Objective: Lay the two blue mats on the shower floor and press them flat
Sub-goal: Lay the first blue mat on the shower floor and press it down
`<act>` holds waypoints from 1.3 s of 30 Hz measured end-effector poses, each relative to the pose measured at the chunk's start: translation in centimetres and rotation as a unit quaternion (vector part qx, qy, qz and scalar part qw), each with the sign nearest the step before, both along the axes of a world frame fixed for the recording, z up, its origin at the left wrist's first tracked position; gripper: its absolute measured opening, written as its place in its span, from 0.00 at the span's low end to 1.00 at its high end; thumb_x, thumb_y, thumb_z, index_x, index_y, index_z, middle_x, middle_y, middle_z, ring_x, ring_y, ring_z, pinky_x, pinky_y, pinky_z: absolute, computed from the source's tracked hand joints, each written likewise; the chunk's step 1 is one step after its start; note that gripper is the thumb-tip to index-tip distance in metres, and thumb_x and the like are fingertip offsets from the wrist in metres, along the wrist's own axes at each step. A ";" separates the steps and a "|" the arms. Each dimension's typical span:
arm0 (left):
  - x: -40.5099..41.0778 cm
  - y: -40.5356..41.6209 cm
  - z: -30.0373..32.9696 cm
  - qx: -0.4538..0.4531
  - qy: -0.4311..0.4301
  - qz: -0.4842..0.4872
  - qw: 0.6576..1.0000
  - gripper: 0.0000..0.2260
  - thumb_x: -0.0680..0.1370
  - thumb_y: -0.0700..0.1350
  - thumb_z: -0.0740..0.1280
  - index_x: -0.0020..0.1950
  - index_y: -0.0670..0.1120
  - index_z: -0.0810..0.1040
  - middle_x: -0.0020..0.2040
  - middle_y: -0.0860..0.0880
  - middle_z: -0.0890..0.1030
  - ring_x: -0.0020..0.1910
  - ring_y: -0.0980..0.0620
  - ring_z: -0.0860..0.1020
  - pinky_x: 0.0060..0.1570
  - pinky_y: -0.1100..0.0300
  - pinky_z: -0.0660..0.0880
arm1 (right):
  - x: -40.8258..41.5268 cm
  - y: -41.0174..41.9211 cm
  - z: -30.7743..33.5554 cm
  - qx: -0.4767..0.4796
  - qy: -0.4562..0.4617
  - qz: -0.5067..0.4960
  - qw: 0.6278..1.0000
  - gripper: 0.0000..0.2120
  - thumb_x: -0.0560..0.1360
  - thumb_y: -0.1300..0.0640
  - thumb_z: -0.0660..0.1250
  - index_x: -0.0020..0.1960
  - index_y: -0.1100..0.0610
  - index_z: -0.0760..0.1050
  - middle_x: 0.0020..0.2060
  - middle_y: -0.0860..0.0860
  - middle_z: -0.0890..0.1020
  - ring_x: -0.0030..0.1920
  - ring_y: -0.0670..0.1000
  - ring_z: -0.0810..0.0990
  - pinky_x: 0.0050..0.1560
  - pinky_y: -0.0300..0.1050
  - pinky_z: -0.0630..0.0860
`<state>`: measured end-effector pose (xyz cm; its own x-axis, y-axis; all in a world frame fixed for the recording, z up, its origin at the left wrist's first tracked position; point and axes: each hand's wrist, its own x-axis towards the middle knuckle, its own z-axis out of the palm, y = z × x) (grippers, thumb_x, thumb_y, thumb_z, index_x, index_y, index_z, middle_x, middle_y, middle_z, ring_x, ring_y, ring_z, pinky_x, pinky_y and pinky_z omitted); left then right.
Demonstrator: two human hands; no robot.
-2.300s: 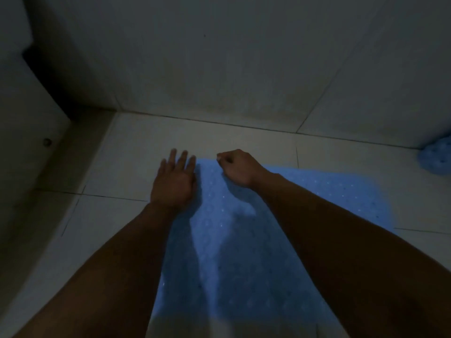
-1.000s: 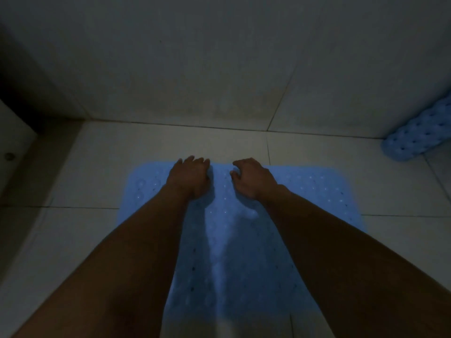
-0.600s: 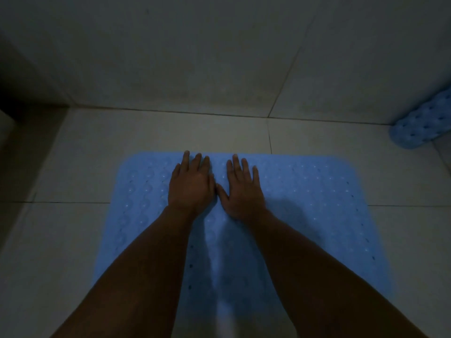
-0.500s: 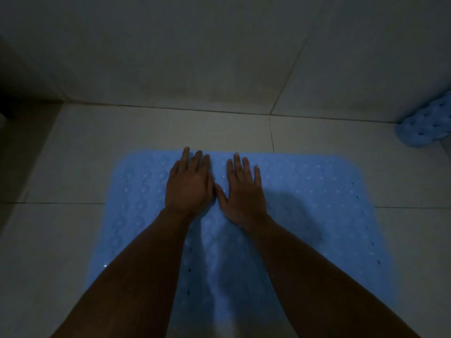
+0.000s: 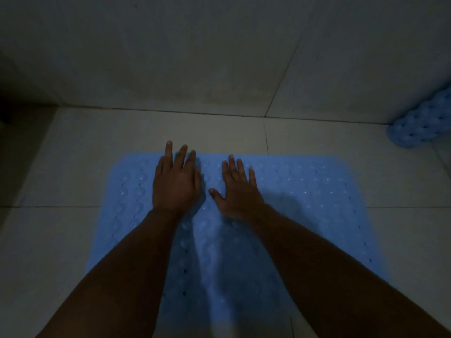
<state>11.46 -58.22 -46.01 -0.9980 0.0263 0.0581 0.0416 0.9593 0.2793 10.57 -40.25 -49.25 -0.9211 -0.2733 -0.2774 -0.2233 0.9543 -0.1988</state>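
Note:
A blue bubble-textured mat (image 5: 305, 191) lies spread on the pale tiled shower floor (image 5: 61, 240), its far edge a short way from the wall. My left hand (image 5: 175, 181) rests palm down near the mat's far edge, fingertips reaching just past it onto the tile. My right hand (image 5: 238, 189) lies flat on the mat beside it, fingers spread. Both hands hold nothing. A second blue mat (image 5: 422, 128), rolled or bunched, sits at the far right against the wall; part of it is cut off by the frame edge.
A tiled wall (image 5: 219, 57) rises just beyond the mat. A dark recess (image 5: 7, 106) shows at the far left. Bare floor tiles surround the mat on the left and right. The light is dim.
The mat went from partly spread to flat. My hands went from curled at its far edge to flat palms down, and have now moved slightly apart, the left sliding forward.

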 end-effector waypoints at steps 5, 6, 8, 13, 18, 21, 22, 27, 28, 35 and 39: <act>0.2 1.2 3.5 -0.001 0.054 -0.040 0.998 0.23 0.82 0.50 0.56 0.74 0.40 0.73 0.76 0.41 0.71 0.81 0.38 0.57 0.73 0.40 0.64 | -3.6 2.0 7.3 -0.082 -0.052 -0.051 0.994 0.37 0.82 0.35 0.55 0.83 0.53 0.50 0.82 0.53 0.55 0.81 0.57 0.57 0.80 0.55 0.55; 0.1 1.7 4.1 0.001 0.057 -0.045 0.997 0.23 0.82 0.50 0.57 0.75 0.41 0.72 0.76 0.41 0.71 0.81 0.38 0.57 0.74 0.40 0.64 | -4.1 2.7 8.4 -0.085 -0.033 -0.058 0.994 0.35 0.82 0.36 0.55 0.82 0.52 0.53 0.81 0.53 0.57 0.80 0.57 0.58 0.79 0.54 0.56; -0.1 2.8 4.9 0.000 0.031 -0.050 0.998 0.24 0.83 0.50 0.57 0.77 0.42 0.68 0.78 0.42 0.67 0.82 0.39 0.53 0.76 0.41 0.61 | -4.5 4.6 9.7 -0.082 -0.036 -0.067 0.994 0.34 0.82 0.36 0.56 0.82 0.52 0.56 0.81 0.55 0.59 0.80 0.57 0.58 0.78 0.53 0.56; 0.6 7.4 3.5 0.005 -0.042 -0.067 0.997 0.26 0.84 0.51 0.55 0.81 0.44 0.60 0.82 0.44 0.59 0.83 0.42 0.46 0.79 0.44 0.53 | -4.4 10.5 10.6 -0.067 -0.050 -0.119 0.989 0.32 0.82 0.36 0.56 0.80 0.53 0.61 0.80 0.57 0.60 0.81 0.59 0.56 0.79 0.55 0.55; 0.3 13.4 0.8 0.003 -0.051 -0.124 0.991 0.26 0.85 0.50 0.54 0.82 0.44 0.57 0.83 0.44 0.55 0.83 0.41 0.45 0.80 0.43 0.52 | -3.9 14.5 8.3 -0.118 -0.004 -0.166 0.979 0.27 0.83 0.41 0.58 0.77 0.52 0.66 0.79 0.56 0.63 0.81 0.58 0.56 0.79 0.55 0.56; 0.1 16.4 -1.3 0.003 -0.064 -0.134 0.989 0.28 0.85 0.52 0.54 0.83 0.44 0.53 0.84 0.44 0.48 0.83 0.42 0.41 0.80 0.41 0.49 | -3.9 15.8 6.5 -0.164 0.050 -0.156 0.973 0.22 0.84 0.44 0.58 0.72 0.56 0.74 0.74 0.58 0.72 0.79 0.58 0.62 0.80 0.52 0.55; 0.2 17.1 -2.1 0.001 -0.073 -0.132 0.989 0.29 0.85 0.54 0.52 0.83 0.44 0.50 0.84 0.45 0.45 0.82 0.42 0.39 0.80 0.41 0.47 | -3.9 16.0 6.0 -0.175 0.067 -0.144 0.972 0.22 0.83 0.45 0.58 0.69 0.58 0.76 0.71 0.58 0.75 0.77 0.58 0.65 0.80 0.51 0.55; 0.8 18.1 -5.2 -0.050 -0.073 -0.115 0.989 0.35 0.83 0.66 0.43 0.84 0.47 0.42 0.83 0.44 0.37 0.80 0.44 0.32 0.80 0.42 0.40 | -3.8 17.1 3.7 -0.186 0.078 -0.138 0.970 0.21 0.83 0.44 0.58 0.66 0.56 0.78 0.73 0.58 0.73 0.80 0.57 0.60 0.79 0.54 0.58; 0.9 18.1 -5.3 -0.055 -0.069 -0.113 0.990 0.36 0.82 0.68 0.42 0.83 0.47 0.41 0.83 0.44 0.36 0.80 0.44 0.31 0.80 0.41 0.41 | -3.8 17.3 3.2 -0.184 0.076 -0.123 0.972 0.24 0.82 0.42 0.56 0.66 0.56 0.78 0.73 0.58 0.72 0.80 0.58 0.60 0.79 0.56 0.59; 1.0 18.2 -4.8 -0.041 -0.075 -0.120 0.989 0.42 0.81 0.72 0.44 0.84 0.44 0.45 0.84 0.44 0.40 0.82 0.45 0.35 0.80 0.41 0.44 | -4.0 18.8 3.0 -0.183 0.069 -0.109 0.975 0.19 0.83 0.46 0.60 0.67 0.55 0.78 0.77 0.59 0.67 0.81 0.58 0.54 0.78 0.60 0.59; 0.7 18.5 -4.8 -0.039 -0.070 -0.119 0.990 0.39 0.82 0.70 0.46 0.83 0.43 0.50 0.84 0.44 0.45 0.83 0.46 0.39 0.80 0.41 0.45 | -3.1 19.2 2.7 -0.182 0.077 -0.083 0.977 0.21 0.82 0.45 0.56 0.68 0.53 0.76 0.78 0.55 0.66 0.82 0.55 0.54 0.79 0.60 0.56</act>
<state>12.14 -39.71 -50.76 -0.9612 0.2600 -0.0921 0.2345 0.9461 0.2233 7.46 -21.05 -46.59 -0.9842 -0.1716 -0.0439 -0.1259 0.8519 -0.5083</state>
